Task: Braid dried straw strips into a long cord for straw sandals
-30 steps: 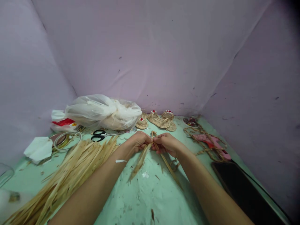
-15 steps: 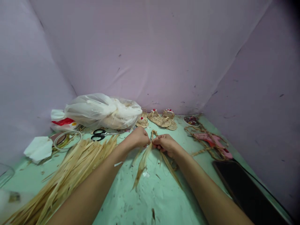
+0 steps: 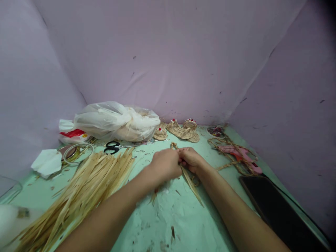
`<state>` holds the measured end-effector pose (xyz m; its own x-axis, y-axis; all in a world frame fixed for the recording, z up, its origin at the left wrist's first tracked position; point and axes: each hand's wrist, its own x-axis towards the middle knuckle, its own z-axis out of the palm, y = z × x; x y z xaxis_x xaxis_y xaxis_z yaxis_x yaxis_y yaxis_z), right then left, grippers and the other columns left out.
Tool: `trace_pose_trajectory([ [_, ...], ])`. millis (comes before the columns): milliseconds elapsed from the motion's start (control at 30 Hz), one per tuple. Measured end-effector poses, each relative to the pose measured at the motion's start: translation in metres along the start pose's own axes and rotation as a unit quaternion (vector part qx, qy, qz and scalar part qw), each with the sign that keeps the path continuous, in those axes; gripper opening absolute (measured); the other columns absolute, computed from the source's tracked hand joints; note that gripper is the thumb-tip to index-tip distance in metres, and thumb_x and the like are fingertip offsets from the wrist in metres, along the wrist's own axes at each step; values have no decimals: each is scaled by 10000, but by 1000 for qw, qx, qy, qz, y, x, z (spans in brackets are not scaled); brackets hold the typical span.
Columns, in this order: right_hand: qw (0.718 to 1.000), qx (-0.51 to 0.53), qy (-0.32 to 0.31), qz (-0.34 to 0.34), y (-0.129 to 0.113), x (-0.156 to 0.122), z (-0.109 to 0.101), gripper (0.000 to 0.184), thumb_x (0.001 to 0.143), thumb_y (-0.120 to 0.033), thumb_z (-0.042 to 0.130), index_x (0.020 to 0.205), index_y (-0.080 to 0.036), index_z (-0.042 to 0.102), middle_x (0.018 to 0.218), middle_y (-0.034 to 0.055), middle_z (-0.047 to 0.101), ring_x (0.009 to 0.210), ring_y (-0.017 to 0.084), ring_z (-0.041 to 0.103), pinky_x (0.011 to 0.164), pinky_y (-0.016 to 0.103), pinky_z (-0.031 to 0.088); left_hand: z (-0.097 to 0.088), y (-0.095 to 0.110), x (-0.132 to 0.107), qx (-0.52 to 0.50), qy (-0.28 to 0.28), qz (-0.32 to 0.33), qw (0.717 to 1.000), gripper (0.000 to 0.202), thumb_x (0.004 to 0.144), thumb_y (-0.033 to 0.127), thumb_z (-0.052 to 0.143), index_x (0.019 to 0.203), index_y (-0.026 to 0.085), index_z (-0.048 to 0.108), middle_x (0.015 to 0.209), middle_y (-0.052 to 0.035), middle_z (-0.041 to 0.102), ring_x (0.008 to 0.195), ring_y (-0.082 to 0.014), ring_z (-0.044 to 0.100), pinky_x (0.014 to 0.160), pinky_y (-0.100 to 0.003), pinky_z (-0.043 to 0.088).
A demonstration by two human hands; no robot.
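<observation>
My left hand (image 3: 166, 163) and my right hand (image 3: 191, 159) meet over the middle of the green table (image 3: 181, 224), both closed on a thin braid of dry straw (image 3: 173, 145) whose plaited tip sticks up behind the fingers. Loose straw strands (image 3: 193, 183) trail from under the hands toward me. My left hand covers most of the strands it grips. A big heap of straw strips (image 3: 86, 183) lies to the left of my left forearm.
Black scissors (image 3: 113, 147) lie behind the straw heap, near a clear plastic bag (image 3: 115, 120) and a tape roll (image 3: 76, 153). Small woven straw sandals (image 3: 181, 130) stand at the back. A pink glue gun (image 3: 240, 153) and a dark tablet (image 3: 273, 206) lie on the right.
My left hand has slid right and over the strands, now covering them and touching my right hand. The loose strand that hung on the left is mostly hidden beneath it.
</observation>
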<state>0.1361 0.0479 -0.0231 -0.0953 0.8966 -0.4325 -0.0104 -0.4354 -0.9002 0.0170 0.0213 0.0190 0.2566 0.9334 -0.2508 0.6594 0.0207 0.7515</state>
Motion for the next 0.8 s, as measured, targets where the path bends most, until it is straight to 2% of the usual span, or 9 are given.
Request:
trace_pose_trajectory([
  [67, 999, 34, -38, 18, -2, 1, -2, 41, 554, -75, 525, 520, -97, 534, 380, -36, 430, 313, 12, 274, 293, 139, 151, -20, -1, 5, 43, 64, 36, 996, 47, 572, 176, 596, 576, 137, 570, 505, -14, 474, 589, -144, 474, 529, -219, 296],
  [100, 997, 48, -57, 26, -3, 1, -3, 42, 569, -85, 526, 528, -92, 534, 401, -31, 440, 316, 7, 267, 290, 134, 144, -27, -1, 7, 30, 103, 34, 994, 87, 585, 192, 589, 647, 130, 596, 508, -6, 485, 548, -125, 452, 503, -213, 284],
  [133, 996, 57, -68, 29, -4, 1, -4, 41, 581, -87, 525, 542, -88, 537, 416, -28, 445, 319, 4, 264, 288, 129, 142, -30, -2, 10, 0, 112, 13, 994, 157, 590, 205, 591, 723, 125, 608, 494, 8, 483, 502, -107, 427, 477, -208, 272],
  [200, 995, 64, -73, 30, -6, 1, -5, 33, 587, -73, 520, 562, -88, 534, 415, -36, 431, 318, 1, 256, 288, 120, 138, -28, -5, 15, -59, 65, -35, 996, 233, 592, 220, 599, 801, 118, 611, 440, 38, 445, 413, -79, 358, 425, -200, 231],
  [300, 996, 62, -60, 30, -7, 1, -5, 51, 603, -71, 514, 562, -102, 514, 410, -41, 423, 318, 4, 250, 290, 121, 137, -11, -12, 16, -103, -19, -64, 992, 110, 601, 210, 582, 648, 112, 598, 380, 48, 399, 337, -48, 250, 375, -204, 164],
  [400, 998, 46, -34, 22, -6, 1, -3, 89, 621, -92, 524, 536, -107, 503, 400, -35, 431, 315, 9, 256, 288, 134, 150, -1, -19, 5, -141, -11, -86, 986, 104, 613, 182, 549, 532, 117, 541, 373, 30, 428, 315, -42, 246, 357, -202, 161],
  [533, 1000, 29, -7, 9, -3, -1, 2, 102, 615, -86, 538, 517, -100, 514, 361, -43, 403, 303, 13, 269, 288, 141, 160, -4, -31, -25, -195, -19, -155, 968, 105, 623, 214, 548, 572, 123, 538, 356, 47, 408, 284, -38, 249, 337, -189, 141],
  [667, 1000, 21, -7, 10, -3, -2, 3, 100, 618, -77, 539, 520, -90, 525, 359, -39, 407, 295, 11, 269, 289, 141, 166, -7, -41, -62, -222, -6, -186, 957, 147, 621, 275, 549, 587, 132, 533, 366, 54, 409, 266, -34, 245, 320, -182, 128],
  [800, 999, 26, -20, 14, -3, -1, 1, 114, 630, -75, 538, 521, -94, 516, 354, -45, 396, 295, 11, 264, 289, 139, 169, -16, -53, -124, -178, -7, -206, 962, 171, 608, 313, 542, 537, 157, 537, 342, 45, 400, 275, -45, 254, 325, -186, 165],
])
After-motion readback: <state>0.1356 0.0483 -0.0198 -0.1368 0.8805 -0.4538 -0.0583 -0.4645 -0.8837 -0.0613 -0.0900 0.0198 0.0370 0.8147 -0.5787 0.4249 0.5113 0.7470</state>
